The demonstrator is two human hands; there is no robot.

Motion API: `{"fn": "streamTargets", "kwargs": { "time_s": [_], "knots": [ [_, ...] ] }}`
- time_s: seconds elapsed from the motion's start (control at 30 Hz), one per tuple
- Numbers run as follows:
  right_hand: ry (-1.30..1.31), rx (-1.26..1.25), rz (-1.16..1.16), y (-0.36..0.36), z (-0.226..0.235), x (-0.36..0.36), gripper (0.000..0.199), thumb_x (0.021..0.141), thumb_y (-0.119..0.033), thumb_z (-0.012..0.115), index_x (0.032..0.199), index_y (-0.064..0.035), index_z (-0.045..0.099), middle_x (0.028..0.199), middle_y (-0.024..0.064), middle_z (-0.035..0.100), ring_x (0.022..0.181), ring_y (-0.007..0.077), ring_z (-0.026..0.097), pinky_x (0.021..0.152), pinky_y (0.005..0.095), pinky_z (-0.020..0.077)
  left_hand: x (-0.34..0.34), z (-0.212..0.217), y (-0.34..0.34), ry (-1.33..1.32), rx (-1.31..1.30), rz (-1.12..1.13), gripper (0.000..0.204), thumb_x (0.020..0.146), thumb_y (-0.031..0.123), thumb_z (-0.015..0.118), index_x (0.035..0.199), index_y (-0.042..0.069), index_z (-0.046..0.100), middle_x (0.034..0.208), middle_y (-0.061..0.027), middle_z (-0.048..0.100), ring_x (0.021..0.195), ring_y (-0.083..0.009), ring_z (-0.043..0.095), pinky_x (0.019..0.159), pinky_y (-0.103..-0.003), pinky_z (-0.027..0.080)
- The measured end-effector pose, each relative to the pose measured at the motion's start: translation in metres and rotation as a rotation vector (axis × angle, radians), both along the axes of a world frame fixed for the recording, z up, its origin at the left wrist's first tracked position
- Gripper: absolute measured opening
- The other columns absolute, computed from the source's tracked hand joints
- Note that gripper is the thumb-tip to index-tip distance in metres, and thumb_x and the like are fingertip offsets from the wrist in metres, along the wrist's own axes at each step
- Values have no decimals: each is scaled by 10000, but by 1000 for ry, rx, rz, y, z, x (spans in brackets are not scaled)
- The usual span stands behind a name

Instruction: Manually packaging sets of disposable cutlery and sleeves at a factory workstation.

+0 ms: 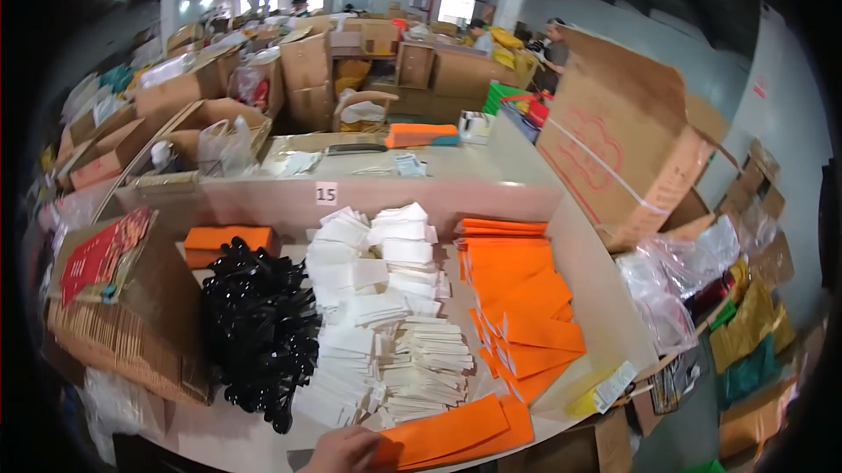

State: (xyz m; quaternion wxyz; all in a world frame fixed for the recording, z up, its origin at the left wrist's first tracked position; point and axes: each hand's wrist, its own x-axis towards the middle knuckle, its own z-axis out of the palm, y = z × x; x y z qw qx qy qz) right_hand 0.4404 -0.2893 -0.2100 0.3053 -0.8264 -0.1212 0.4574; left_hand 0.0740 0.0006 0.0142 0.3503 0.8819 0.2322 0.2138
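Note:
My left hand (340,450) is at the lower edge, its fingers closed on the left end of an orange paper sleeve (438,434). A second orange sleeve lies partly under that one. My right hand does not show. Beyond, on the table, a heap of glossy black plastic spoons (259,324) lies to the left. White folded paper packets (342,275) are piled in the middle, with a stack of thin cream-white slips (427,359) nearer me. More flat orange sleeves (517,297) are fanned out on the right.
A carton of upright cardboard sheets (123,324) stands at the left, near an orange block (226,240). Low pale walls (438,197) border the table at the back and right. A big open carton (614,139) rises at the right. Behind are cartons, bags and other people (554,56).

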Motion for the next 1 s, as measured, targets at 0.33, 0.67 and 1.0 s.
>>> {"fn": "streamTargets", "kwargs": {
  "time_s": [0.33,0.67,1.0],
  "knots": [
    [226,247,-152,-72,-59,-37,449,962,-364,574,1311,-86,616,1217,119,639,1181,230,580,1063,387,391,-33,-19,-80,-8,91,141,177,800,60,722,971,99,702,809,-90,658,736,-309,659,623,-390,525],
    [-1077,-178,775,-21,176,-90,196,928,-106,525,1001,-73,705,872,168,661,823,342,664,687,473,528,-65,-6,-106,49,62,156,261,818,95,731,1069,59,670,975,-104,673,883,-306,665,749,-375,543],
    [-639,990,1271,181,241,-242,196,834,-83,601,1023,-34,623,963,143,631,886,338,626,748,402,518,-77,2,-62,277,-167,235,361,900,322,686,1175,89,667,995,-140,693,917,-342,656,761,-433,519]
  ]
}}
